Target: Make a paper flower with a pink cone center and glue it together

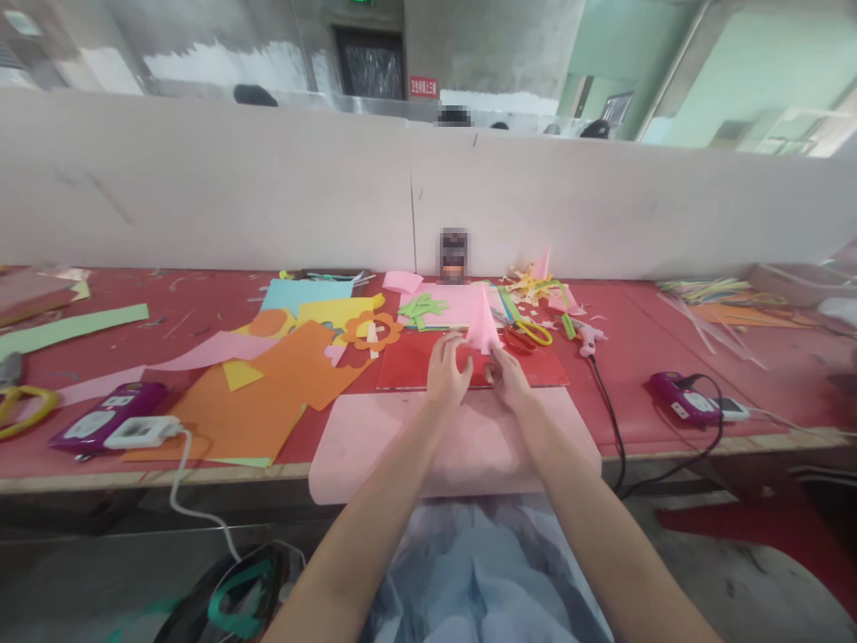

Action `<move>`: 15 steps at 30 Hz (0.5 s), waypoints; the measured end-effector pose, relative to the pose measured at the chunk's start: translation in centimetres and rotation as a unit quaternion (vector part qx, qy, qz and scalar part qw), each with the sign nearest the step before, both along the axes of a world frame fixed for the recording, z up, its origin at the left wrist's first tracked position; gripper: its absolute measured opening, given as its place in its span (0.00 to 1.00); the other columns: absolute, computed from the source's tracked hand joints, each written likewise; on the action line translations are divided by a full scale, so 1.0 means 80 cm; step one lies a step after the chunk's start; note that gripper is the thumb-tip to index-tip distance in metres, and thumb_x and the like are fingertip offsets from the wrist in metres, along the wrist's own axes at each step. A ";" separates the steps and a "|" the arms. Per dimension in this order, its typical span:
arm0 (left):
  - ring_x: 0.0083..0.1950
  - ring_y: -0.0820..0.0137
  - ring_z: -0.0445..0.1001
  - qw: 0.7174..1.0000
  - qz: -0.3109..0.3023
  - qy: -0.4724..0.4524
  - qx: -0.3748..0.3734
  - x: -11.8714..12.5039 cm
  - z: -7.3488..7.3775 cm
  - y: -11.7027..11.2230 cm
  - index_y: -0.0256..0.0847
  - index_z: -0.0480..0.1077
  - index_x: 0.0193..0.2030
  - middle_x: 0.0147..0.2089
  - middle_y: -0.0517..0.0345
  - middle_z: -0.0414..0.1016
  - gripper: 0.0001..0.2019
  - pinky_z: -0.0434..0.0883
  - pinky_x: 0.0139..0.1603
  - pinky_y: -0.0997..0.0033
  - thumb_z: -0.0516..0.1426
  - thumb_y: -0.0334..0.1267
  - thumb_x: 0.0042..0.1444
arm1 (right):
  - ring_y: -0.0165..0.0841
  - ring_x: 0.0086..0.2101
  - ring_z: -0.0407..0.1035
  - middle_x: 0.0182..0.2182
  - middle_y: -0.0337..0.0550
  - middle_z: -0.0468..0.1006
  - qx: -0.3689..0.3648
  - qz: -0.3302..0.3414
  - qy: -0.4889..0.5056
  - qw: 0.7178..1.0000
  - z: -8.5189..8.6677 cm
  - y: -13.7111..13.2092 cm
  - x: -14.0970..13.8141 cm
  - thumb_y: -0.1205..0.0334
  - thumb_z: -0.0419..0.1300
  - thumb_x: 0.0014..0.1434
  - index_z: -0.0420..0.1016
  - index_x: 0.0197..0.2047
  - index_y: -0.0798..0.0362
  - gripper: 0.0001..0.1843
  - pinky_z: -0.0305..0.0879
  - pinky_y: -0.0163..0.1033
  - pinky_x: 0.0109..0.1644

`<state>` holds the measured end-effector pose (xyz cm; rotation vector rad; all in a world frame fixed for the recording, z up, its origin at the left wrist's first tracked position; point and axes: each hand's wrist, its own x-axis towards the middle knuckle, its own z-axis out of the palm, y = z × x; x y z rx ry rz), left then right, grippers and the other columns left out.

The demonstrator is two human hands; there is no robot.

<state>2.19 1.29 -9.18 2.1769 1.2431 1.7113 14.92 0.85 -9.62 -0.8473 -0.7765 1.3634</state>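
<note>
your left hand and right hand both pinch the lower edge of the folded pink paper, one from each side, so it stands upright over the red card on the table.

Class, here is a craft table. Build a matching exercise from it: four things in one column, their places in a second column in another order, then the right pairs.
Things:
1 flower cutout
2 glue gun
3 pink piece
4 red sheet

Places:
a held by the left hand and right hand
b right of the scissors
c flat under both hands
d on the yellow sheet, left of the hands

Pairs: 1-d; 2-b; 3-a; 4-c
</note>
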 end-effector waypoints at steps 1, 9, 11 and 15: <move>0.49 0.66 0.67 0.999 -0.014 -0.032 -0.032 0.000 0.000 0.000 0.39 0.64 0.43 0.45 0.49 0.68 0.11 0.66 0.49 0.62 0.54 0.32 0.51 | 0.23 0.14 0.55 0.15 0.30 0.62 0.001 -0.010 0.005 1.000 0.001 0.001 0.001 0.48 0.64 0.42 0.62 0.23 0.51 0.18 0.49 0.32 0.15; 0.29 0.71 0.73 0.846 -0.221 -0.295 -0.385 -0.001 -0.007 0.017 0.37 0.72 0.30 0.27 0.57 0.75 0.12 0.70 0.38 0.66 0.60 0.44 0.42 | 0.22 0.15 0.55 0.18 0.31 0.65 0.021 0.044 0.002 0.999 -0.001 0.000 0.000 0.45 0.62 0.44 0.65 0.26 0.52 0.18 0.50 0.32 0.16; 0.30 0.71 0.73 0.826 -0.234 -0.325 -0.395 -0.002 -0.007 0.020 0.37 0.73 0.29 0.27 0.57 0.75 0.15 0.69 0.41 0.66 0.63 0.45 0.36 | 0.23 0.15 0.56 0.17 0.32 0.65 0.015 0.046 -0.005 0.999 -0.002 -0.001 -0.001 0.44 0.62 0.43 0.65 0.26 0.52 0.19 0.51 0.32 0.17; 0.31 0.70 0.74 0.799 -0.242 -0.365 -0.411 -0.003 -0.009 0.022 0.37 0.74 0.29 0.27 0.57 0.76 0.18 0.68 0.44 0.65 0.65 0.45 0.31 | 0.24 0.16 0.57 0.15 0.31 0.63 0.010 0.054 -0.008 0.998 -0.002 0.000 -0.001 0.44 0.62 0.43 0.65 0.25 0.52 0.20 0.51 0.32 0.17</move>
